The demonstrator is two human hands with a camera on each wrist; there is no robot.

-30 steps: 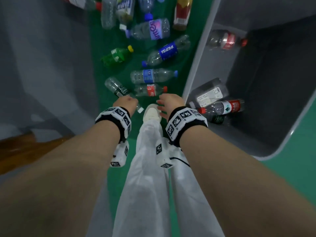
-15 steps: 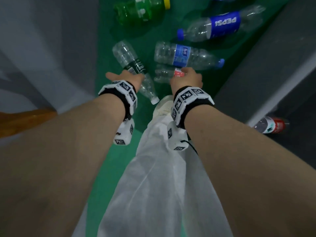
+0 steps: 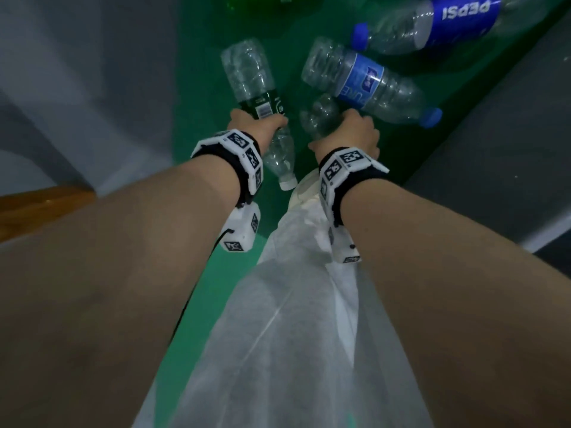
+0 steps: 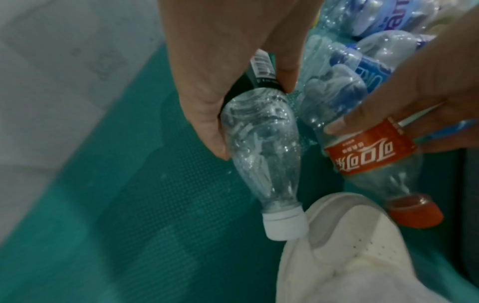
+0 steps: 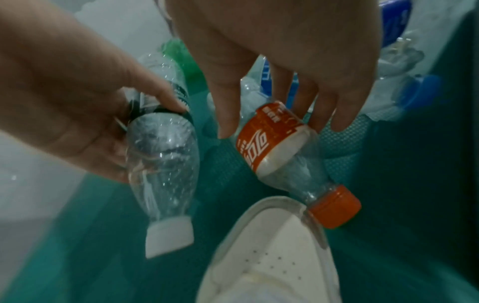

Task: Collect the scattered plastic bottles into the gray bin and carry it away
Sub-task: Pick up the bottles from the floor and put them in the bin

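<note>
Bottles gripped, one per hand.
Shoe (image 4: 350, 246) nearest; left hand (image 3: 256, 125) fingers wrap the black-label bottle (image 3: 262, 100), right hand (image 3: 352, 131) fingers pinch the red-label bottle (image 5: 269, 143) loosely, so it could slip. Beyond, more bottles (image 3: 364, 81) on the floor.

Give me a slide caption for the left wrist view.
Left hand grips white-capped clear plastic bottle; right hand holds red-labelled bottle.
</note>
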